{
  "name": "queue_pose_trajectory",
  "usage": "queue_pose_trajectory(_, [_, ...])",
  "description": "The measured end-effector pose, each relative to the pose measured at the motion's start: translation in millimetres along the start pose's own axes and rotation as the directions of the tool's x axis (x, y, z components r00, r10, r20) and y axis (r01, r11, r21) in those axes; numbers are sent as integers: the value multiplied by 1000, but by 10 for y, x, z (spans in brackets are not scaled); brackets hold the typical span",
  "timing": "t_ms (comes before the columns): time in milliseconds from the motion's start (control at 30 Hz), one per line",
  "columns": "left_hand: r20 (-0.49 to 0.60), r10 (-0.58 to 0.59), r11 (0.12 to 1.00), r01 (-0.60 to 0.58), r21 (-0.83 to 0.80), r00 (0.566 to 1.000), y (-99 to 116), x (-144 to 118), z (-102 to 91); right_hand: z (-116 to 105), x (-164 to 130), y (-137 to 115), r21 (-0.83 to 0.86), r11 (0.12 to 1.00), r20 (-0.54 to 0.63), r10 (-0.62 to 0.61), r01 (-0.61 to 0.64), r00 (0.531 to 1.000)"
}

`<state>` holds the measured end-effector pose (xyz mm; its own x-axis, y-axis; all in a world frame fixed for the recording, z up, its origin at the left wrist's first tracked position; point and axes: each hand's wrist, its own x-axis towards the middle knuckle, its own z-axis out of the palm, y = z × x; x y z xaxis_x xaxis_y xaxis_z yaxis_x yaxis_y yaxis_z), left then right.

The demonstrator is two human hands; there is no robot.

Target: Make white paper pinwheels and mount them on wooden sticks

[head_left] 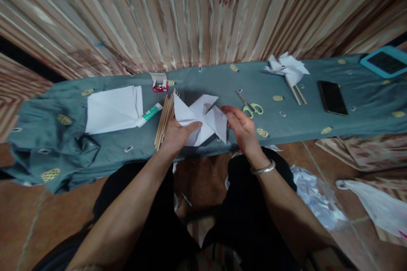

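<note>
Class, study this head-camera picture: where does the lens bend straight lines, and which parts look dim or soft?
Head view: the cloth-covered bench bows like an arch and the curtain stripes fan outward; light is dim, the legs nearly black; the white paper pinwheel between left hand and right hand is brightest; the edges look soft.

Striped, glossy curtain [197, 12] in beige and brown across the whole back, faint reddish motifs woven in; long low bench draped in grey-blue cloth [365, 118] (dotted with yellow ovals) just before it; reddish-brown tiled floor [19, 220] below; dim, warm light throughout.
</note>
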<state>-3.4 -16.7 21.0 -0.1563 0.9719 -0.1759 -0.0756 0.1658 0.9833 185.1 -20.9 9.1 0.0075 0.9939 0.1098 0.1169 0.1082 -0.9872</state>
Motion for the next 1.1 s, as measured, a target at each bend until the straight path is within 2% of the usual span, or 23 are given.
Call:
queue_pose_trajectory(100, [-6, -38, 998, 38, -54, 999, -13, -9, 38, 28, -64, -85, -49, 995, -68, -96, 92, 993])
queue_pose_trajectory(233, [28, -37, 991, 40, -124, 999, -12, -30, 84, 58, -122, -141, -199, 958, -64, -222, 206, 973])
queue_pose_trajectory(400, [39, -59, 983, 65, -174, 997, -30, -20, 106, 38, -125, -126, -366, 856, 11, -389, 366, 921])
queue_pose_trajectory(533, [61, -63, 970, 75, -233, 996, -20, -25, 115, 25, -118, -103, -448, 768, 93, -468, 457, 879])
queue_pose_trajectory(700, [85, -79, 960, 99, -263, 993, -6, -48, 121, 46, -117, -96, -506, 696, 133, -520, 509, 844])
queue_pose_trajectory(867, [116, -52, 963, 80, -256, 992, -11, -44, 107, 62, -108, -103, -525, 667, 128, -552, 529, 824])
queue_pose_trajectory(1000, [118, -44, 965, 73, -254, 992, -18, -38, 96, 71, -105, -106, -543, 658, 137, -543, 522, 828])
queue_pose_trajectory(1100, [58, -55, 963, 68, -261, 997, -32, -36, 94, 79, -104, -101, -563, 650, 150, -527, 511, 836])
